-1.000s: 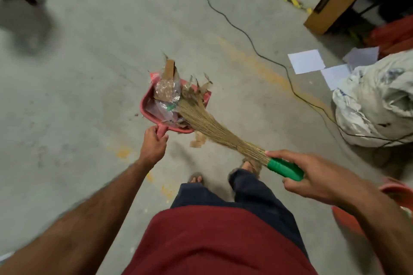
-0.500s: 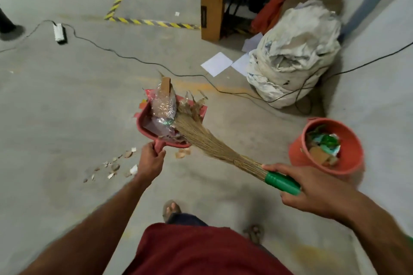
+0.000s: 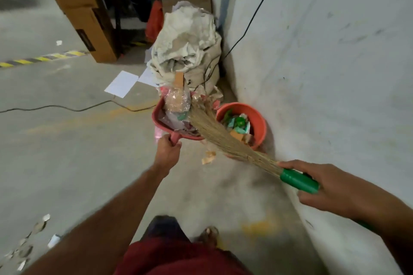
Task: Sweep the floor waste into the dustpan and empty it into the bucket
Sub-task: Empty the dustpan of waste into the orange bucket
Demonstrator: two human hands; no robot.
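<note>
**Loaded dustpan held up beside the bucket**

Left arm stretched forward and down, left hand (image 3: 168,149) wrapped tight round the stub handle of the red dustpan (image 3: 159,121), grip closed on it. Dustpan lifted off the concrete floor (image 3: 67,152), heaped with crumpled plastic wrap (image 3: 176,101) and a cardboard strip (image 3: 178,80) standing up from the pile. Right arm reaching in from the lower right, right hand (image 3: 324,187) curled round the green handle (image 3: 298,180) of the grass broom (image 3: 220,135), index finger laid along the bristle bundle. Bristle tips pressed against the waste in the pan. Orange bucket (image 3: 260,123) just to the right of the pan, against the wall (image 3: 324,51), holding green and tan scraps. Paper bits (image 3: 207,157) under the pan; more litter (image 3: 33,239) at lower left. Stuffed white sack (image 3: 187,47) behind.
</note>
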